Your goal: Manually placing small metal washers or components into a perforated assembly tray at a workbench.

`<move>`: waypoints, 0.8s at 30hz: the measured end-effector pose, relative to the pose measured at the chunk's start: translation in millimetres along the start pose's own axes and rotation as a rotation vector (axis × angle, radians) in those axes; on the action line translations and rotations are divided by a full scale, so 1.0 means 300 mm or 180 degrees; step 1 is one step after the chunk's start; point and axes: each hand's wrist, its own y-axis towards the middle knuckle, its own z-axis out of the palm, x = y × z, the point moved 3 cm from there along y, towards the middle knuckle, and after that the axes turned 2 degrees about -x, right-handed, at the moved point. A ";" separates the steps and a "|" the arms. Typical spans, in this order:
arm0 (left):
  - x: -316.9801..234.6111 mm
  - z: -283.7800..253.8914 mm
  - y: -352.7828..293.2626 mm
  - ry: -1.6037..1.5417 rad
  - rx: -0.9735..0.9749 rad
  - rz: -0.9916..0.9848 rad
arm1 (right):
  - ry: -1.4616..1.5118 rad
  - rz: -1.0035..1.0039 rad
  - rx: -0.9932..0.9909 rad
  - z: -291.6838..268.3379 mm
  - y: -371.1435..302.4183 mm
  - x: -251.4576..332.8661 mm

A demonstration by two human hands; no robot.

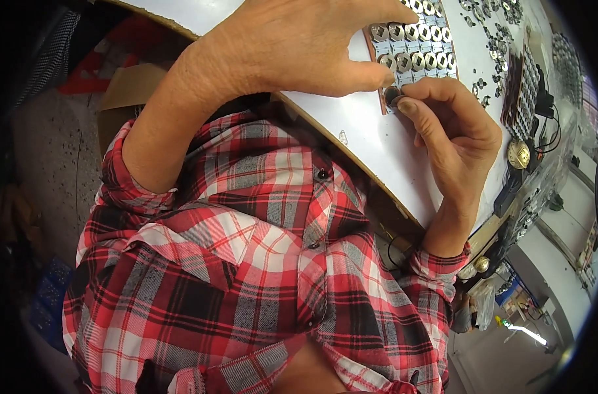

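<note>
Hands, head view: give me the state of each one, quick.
Left hand: fingers pinched together over the tray of metal nuts; any held part is hidden.
Right hand: pinching a small dark round part.

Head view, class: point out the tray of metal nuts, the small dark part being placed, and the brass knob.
Tray of metal nuts (pixel 414 39), head view, middle rows.
Small dark part (pixel 392 96), head view, its top.
Brass knob (pixel 518 154), head view, domed face.

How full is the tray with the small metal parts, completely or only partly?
Partly full. The tray holds rows of metal parts, but the near corner cells are bare; the right hand pinches one part there.
</note>
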 end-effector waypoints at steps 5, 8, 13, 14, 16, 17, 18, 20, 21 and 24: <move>0.001 0.002 0.004 -0.0123 0.0063 -0.0083 | -0.0254 -0.0101 -0.0057 0.004 -0.001 0.011; 0.000 0.002 0.000 -0.0093 -0.0025 -0.0029 | -0.0069 -0.0033 -0.0201 -0.009 -0.003 0.012; -0.003 0.005 -0.002 0.0043 -0.0107 0.0092 | -0.0130 -0.0095 -0.0096 -0.003 -0.007 0.018; -0.005 -0.001 -0.001 0.0043 -0.0106 0.0090 | -0.0128 -0.0094 -0.0094 0.000 -0.003 0.012; -0.005 -0.001 0.005 -0.0069 0.0003 -0.0036 | -0.0200 -0.0270 -0.0092 0.000 0.003 0.005; -0.005 0.002 0.005 -0.0088 -0.0003 -0.0028 | -0.0217 -0.0260 -0.0101 -0.003 -0.001 0.010; -0.005 0.002 0.004 -0.0026 -0.0009 -0.0016 | -0.0239 -0.0131 -0.0033 -0.001 -0.003 0.014; -0.006 0.001 0.006 0.0026 -0.0026 0.0007 | -0.0277 -0.0001 0.0026 -0.001 -0.003 0.015; -0.007 -0.001 0.010 -0.0011 0.0048 -0.0058 | -0.0371 -0.0150 0.0103 0.001 0.000 0.019; -0.016 -0.001 0.014 0.0094 0.0116 -0.0058 | -0.0650 -0.0402 0.0128 -0.007 0.005 0.011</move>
